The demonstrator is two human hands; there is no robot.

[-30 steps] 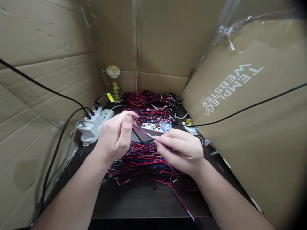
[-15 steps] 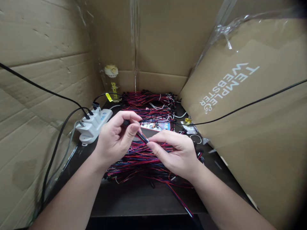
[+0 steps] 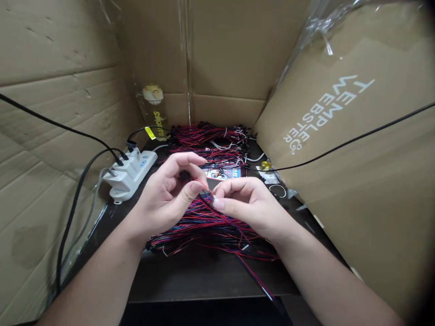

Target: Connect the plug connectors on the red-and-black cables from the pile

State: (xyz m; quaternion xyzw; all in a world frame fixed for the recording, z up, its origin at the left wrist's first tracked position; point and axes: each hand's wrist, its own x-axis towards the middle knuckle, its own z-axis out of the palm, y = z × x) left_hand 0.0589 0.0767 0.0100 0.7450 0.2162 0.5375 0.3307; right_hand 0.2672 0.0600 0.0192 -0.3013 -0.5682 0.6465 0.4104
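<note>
My left hand (image 3: 168, 194) and my right hand (image 3: 249, 206) meet above a pile of red, black and blue wires (image 3: 207, 224) on a dark table (image 3: 204, 283). Both hands pinch one thin red-and-black wire pair (image 3: 205, 195) between thumb and fingers. The left fingers also close round its small black connector (image 3: 184, 174). The loose end of the wire trails down past the right wrist toward the table's front edge. A second heap of the same wires (image 3: 207, 136) lies farther back.
A white power strip (image 3: 127, 174) with black plugs sits at the left. Cardboard walls (image 3: 61, 104) close in the left and back. A printed cardboard box (image 3: 356, 136) leans at the right, a black cable (image 3: 340, 147) across it. A clear bottle (image 3: 152, 108) stands at the back.
Both hands have drawn closer together and risen slightly. The right hand has slid along the wire toward the left hand's fingertips. The view has tilted a little downward.
</note>
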